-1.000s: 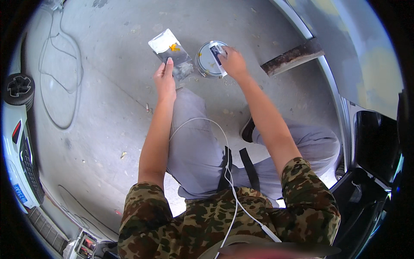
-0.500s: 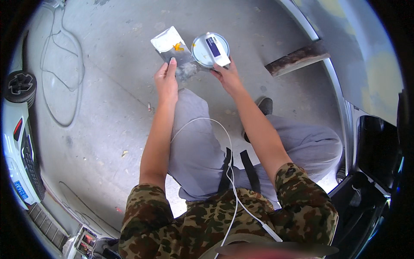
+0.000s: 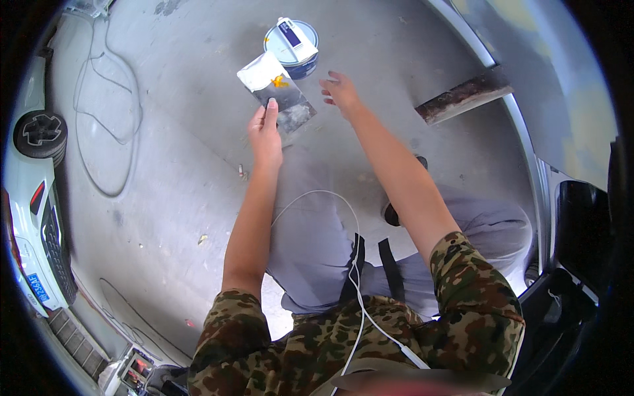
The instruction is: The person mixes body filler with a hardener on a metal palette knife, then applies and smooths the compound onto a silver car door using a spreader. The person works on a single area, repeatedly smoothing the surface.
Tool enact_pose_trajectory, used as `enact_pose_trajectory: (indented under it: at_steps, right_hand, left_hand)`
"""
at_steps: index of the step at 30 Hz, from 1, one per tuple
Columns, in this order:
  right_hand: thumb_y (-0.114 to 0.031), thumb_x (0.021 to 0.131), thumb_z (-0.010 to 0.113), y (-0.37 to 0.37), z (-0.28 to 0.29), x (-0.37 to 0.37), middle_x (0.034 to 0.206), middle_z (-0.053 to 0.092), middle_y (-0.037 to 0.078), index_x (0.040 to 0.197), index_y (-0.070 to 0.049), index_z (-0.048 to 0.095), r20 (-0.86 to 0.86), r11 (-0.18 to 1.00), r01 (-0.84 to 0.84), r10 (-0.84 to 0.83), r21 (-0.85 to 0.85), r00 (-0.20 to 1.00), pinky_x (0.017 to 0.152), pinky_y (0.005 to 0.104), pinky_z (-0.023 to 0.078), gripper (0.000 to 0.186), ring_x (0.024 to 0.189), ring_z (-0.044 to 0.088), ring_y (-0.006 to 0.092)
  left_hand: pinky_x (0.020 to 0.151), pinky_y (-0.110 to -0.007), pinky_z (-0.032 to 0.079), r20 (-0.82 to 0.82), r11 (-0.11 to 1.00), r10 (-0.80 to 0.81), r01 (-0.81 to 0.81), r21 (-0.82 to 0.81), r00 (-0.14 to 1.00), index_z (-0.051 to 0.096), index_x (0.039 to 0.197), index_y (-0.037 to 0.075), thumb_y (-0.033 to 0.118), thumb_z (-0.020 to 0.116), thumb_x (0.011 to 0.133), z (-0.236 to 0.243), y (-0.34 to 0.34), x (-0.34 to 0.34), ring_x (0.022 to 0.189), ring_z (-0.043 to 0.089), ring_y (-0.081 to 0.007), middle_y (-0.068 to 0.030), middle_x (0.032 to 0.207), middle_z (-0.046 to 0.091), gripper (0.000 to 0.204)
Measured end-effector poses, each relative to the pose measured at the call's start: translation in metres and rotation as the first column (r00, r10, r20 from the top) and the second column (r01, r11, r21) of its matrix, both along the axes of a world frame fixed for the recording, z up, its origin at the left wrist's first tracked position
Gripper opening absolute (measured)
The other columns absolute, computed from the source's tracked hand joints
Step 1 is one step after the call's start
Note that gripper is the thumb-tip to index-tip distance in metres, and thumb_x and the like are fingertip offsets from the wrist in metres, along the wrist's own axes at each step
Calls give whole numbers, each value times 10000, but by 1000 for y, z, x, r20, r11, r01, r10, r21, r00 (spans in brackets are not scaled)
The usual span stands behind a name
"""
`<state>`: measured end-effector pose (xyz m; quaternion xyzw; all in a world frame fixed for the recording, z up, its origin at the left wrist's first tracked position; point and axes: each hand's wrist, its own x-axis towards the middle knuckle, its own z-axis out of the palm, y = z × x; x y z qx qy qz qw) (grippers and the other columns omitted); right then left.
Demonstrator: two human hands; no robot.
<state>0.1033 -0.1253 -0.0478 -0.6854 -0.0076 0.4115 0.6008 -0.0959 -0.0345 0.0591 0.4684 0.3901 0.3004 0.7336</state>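
My left hand (image 3: 266,134) is closed on a flat grey mixing plate (image 3: 290,109), its thumb pressed on top. White paste (image 3: 259,70) covers the plate's far end, and a small yellow-orange squiggle of paste (image 3: 280,82) lies at its edge. Just beyond the plate stands a round can (image 3: 304,70) with a pale blue lid and dark side, partly hidden by the plate. A white tube with a dark blue label (image 3: 305,51) lies across the lid. To the right of the can, apart from it, my right hand (image 3: 341,94) is open and holds nothing, fingers loosely bent.
A dark, worn beam (image 3: 462,96) juts over the floor at right, beside a vehicle body panel (image 3: 568,86) with yellowish patches. On the left are a looped hose (image 3: 137,125) and a white car (image 3: 30,224). A white cable (image 3: 357,264) hangs across my lap.
My right hand has let go of the can and drawn clear of it. Can and tube are now farther off and more to the left, behind the plate still in my left hand.
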Motion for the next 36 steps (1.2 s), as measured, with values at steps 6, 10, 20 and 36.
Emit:
enact_pose_trajectory:
  at_steps: [6,10,20,36]
  right_hand:
    - [-351,883,767,10,12,29,1209,688,182,1360,-13,599,555,970,50,93,-236,827,860,429,555,608,1066,676,345]
    - [-419,869,760,82,42,50,1279,650,187,1307,-47,639,816,913,112,290,-393,500,947,454,543,587,1142,649,377]
    - [-432,829,793,162,43,75,1216,693,223,1273,-7,614,616,763,-73,571,-642,544,959,456,549,640,1116,687,379]
    - [-430,1015,653,12,126,26,861,654,7,1160,-16,685,205,943,-321,298,88,932,637,241,460,439,723,566,72]
  left_hand:
    - [562,-242,225,-29,1000,-11,11,8,1000,588,759,116,318,657,1041,2,-2,2,652,319,-12,111,712,410,353]
    - [582,-246,257,-93,995,-44,52,86,995,582,763,101,312,659,1036,10,-4,-5,678,337,-24,100,721,434,354]
    - [583,-260,236,-161,979,-32,63,196,986,447,703,102,290,655,1035,26,-12,-11,681,303,-38,96,710,371,435]
    - [558,-263,222,-102,999,48,-46,17,994,465,718,104,276,641,1047,16,-8,0,664,283,-31,99,709,343,411]
